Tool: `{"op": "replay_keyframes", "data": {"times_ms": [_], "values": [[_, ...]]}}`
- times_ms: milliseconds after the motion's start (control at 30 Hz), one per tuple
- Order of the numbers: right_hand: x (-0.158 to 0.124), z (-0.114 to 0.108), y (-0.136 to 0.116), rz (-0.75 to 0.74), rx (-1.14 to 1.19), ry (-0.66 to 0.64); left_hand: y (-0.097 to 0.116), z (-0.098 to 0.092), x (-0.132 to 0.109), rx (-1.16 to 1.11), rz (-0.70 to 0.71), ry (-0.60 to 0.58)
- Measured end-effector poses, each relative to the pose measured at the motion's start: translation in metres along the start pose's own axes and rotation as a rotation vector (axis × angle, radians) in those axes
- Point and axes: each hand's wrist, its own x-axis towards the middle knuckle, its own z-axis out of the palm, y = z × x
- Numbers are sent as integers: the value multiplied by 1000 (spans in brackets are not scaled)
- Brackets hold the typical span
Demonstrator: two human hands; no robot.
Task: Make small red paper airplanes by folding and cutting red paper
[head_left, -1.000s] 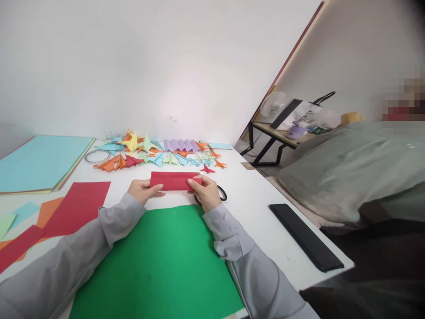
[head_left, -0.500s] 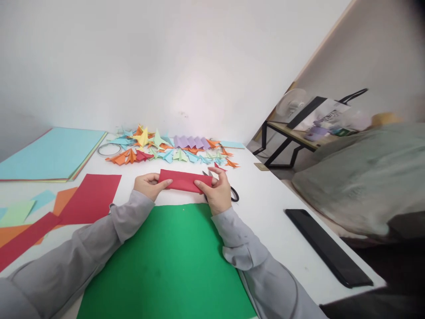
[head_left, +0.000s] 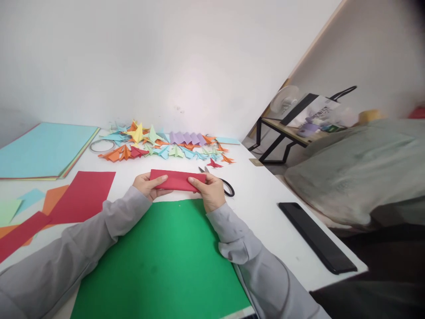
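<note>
1 head view, forward-down across table (head_left: 257, 217).

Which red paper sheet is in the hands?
The red rectangle pinched between left hand and right hand; the large sheet and long strip lie unheld at left.

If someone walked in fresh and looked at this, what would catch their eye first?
Probably the large green mat, spread on the white table between two gray sleeves. Near its far edge, the left hand and right hand pinch a folded red paper strip. Farther back, by the wall, lies a bright jumble of folded paper shapes.
</note>
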Motion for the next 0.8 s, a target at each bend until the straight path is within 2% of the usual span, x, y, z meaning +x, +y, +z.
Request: {"op": "replay_keyframes", "data": {"times_ms": [400, 800], "values": [[-2, 1, -2, 25, 7, 3, -1, 1, 3, 49, 27, 99], [-2, -3, 4, 51, -26, -1, -6, -2, 7, 11, 25, 89]]}}
